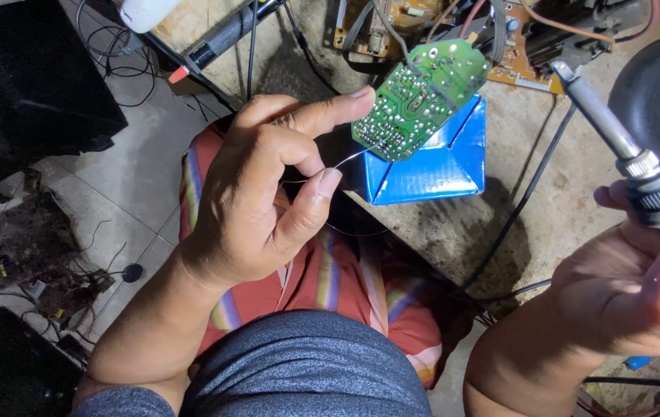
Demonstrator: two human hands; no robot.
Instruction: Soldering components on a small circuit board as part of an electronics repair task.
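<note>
Two hands work over a rough bench (453,232), seen from where I steer this rig. Far and centre, a blue box (438,166) props up a green board (419,96), solder side showing, tilted toward me. The right hand (639,293), near right, is wrapped tight around an iron (623,147), its tip held up and well apart from the board. The left hand (260,201), centre left, pinches a thin wire (349,160) between thumb and finger, its far end touching the board's near edge. My judgement: steady the board first, bring the tip to the joint before feeding wire, and keep fingers back along the strand. A brown board (515,46) lies beyond.
</note>
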